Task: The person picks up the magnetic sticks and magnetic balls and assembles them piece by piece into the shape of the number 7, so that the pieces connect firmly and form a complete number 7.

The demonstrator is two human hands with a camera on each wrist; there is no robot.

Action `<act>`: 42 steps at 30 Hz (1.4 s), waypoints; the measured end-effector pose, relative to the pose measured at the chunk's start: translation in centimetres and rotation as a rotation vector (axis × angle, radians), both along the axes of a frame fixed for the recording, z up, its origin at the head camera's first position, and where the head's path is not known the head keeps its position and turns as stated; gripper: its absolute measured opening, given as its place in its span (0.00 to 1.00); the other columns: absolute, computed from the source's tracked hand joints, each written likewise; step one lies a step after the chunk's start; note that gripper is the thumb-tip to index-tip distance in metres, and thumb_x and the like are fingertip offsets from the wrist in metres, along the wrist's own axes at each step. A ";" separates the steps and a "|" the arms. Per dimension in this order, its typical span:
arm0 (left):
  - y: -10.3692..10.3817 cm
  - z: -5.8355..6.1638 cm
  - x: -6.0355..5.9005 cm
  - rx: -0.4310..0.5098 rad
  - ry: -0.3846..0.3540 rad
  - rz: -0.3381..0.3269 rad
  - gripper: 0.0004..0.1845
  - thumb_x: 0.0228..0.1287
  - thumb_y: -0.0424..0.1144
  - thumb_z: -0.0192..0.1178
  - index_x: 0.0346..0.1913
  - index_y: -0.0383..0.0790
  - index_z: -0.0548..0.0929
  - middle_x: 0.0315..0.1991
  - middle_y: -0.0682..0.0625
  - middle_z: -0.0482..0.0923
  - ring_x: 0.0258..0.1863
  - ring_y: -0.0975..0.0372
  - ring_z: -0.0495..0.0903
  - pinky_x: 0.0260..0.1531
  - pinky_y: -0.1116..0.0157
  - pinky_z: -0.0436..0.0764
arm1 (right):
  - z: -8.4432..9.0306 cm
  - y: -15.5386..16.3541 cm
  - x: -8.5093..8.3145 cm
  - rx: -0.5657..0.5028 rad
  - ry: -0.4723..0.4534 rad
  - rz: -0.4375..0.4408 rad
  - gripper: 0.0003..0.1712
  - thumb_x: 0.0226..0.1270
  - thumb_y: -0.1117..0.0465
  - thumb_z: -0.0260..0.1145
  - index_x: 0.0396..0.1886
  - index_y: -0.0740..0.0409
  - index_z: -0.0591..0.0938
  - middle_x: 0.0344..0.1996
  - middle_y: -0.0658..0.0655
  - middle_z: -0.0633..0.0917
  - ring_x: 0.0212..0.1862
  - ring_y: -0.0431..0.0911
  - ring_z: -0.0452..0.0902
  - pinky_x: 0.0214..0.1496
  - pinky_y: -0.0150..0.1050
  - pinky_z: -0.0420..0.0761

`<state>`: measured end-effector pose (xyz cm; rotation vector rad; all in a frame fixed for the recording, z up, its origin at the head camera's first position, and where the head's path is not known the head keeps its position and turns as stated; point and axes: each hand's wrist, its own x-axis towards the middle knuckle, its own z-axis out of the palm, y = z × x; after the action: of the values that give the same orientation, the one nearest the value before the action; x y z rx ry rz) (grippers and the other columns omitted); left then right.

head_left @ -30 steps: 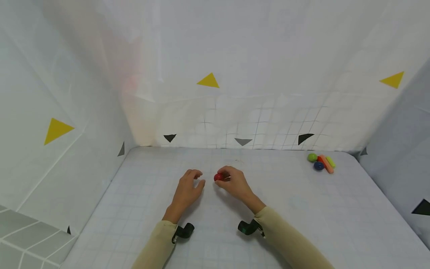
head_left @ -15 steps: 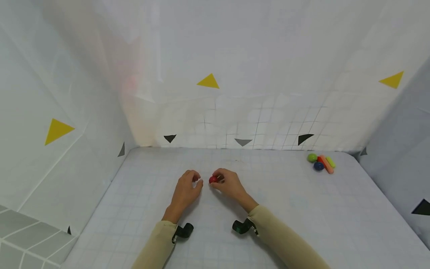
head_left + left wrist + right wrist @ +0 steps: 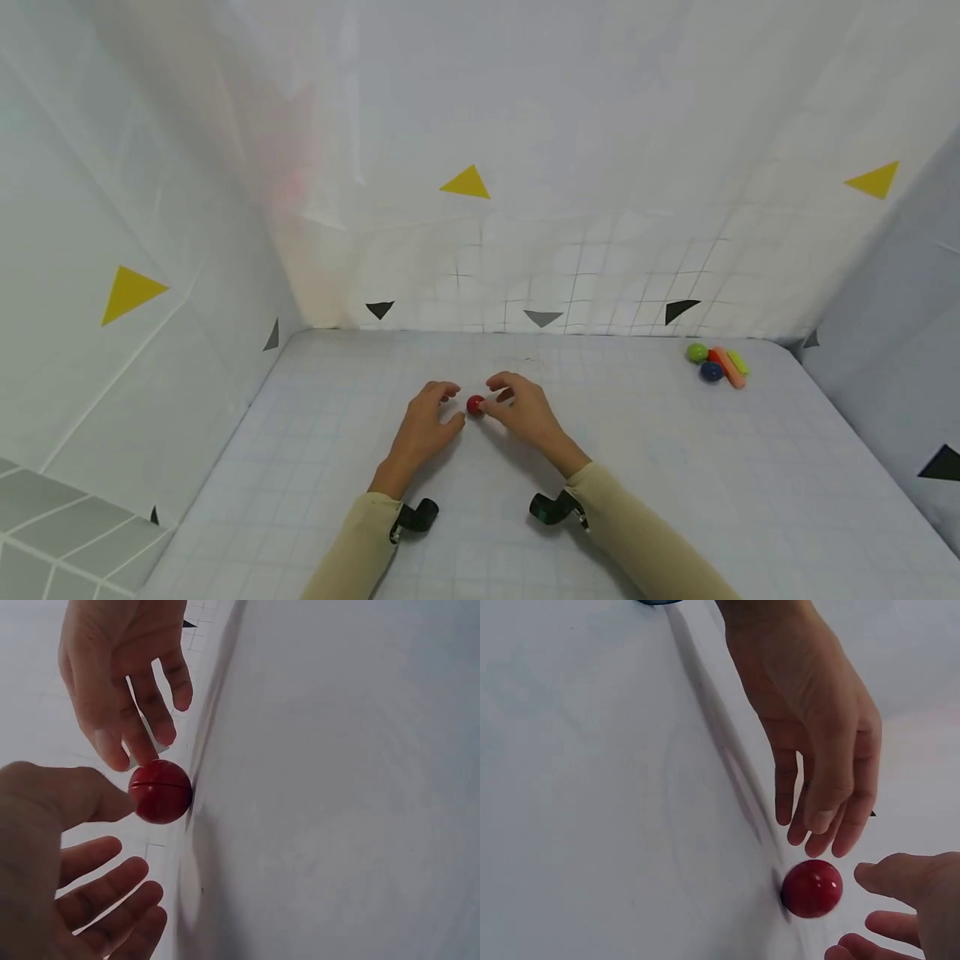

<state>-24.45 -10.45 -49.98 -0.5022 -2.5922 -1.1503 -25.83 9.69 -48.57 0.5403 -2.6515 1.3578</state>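
Note:
A small red ball (image 3: 474, 406) with a thin seam round its middle (image 3: 161, 791) sits on the white table between the two hands. My left hand (image 3: 420, 429) is to its left, fingers and thumb apart in a loose curve, holding nothing. From the right, my right hand (image 3: 528, 414) reaches toward the ball with its thumb lowest and fingers spread above. In the right wrist view a gap shows between the right thumb (image 3: 900, 877) and the ball (image 3: 811, 889). Neither hand grips it.
At the back right of the table (image 3: 660, 500) lie a green oval piece (image 3: 697, 352), a dark blue one (image 3: 711, 372), an orange-red stick (image 3: 729, 367) and a yellow-green stick (image 3: 738, 362). White sheets with coloured triangles wall in the back and sides.
The right hand carried the red ball a little left, then let go and drew back slightly to the right. Just now the left hand has shifted right, closer to the ball.

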 end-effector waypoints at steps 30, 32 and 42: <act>1.7 -0.7 -0.6 0.040 -0.032 -0.043 0.19 0.54 0.33 0.69 0.50 0.38 0.81 0.45 0.51 0.77 0.42 0.62 0.77 0.42 0.65 0.77 | 0.3 5.1 3.1 -0.049 0.013 -0.062 0.13 0.59 0.55 0.69 0.43 0.50 0.80 0.41 0.54 0.83 0.39 0.42 0.78 0.39 0.40 0.79; 1.6 -0.9 -0.7 0.055 -0.028 -0.053 0.19 0.54 0.33 0.69 0.50 0.38 0.80 0.44 0.52 0.77 0.42 0.63 0.77 0.42 0.66 0.77 | 0.2 5.5 3.4 -0.060 0.006 -0.067 0.14 0.59 0.56 0.69 0.44 0.52 0.81 0.41 0.54 0.83 0.39 0.42 0.78 0.38 0.41 0.78; 1.1 -1.8 -1.1 0.223 -0.042 -0.043 0.20 0.54 0.34 0.68 0.52 0.38 0.80 0.45 0.51 0.77 0.44 0.63 0.77 0.42 0.69 0.77 | -0.1 6.9 4.3 -0.079 -0.015 -0.054 0.18 0.60 0.52 0.68 0.46 0.55 0.80 0.42 0.54 0.83 0.40 0.43 0.78 0.39 0.42 0.78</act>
<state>-25.57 -9.32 -51.75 -0.4911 -2.4560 -1.4569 -21.53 16.56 -48.66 0.4475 -2.5905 1.4495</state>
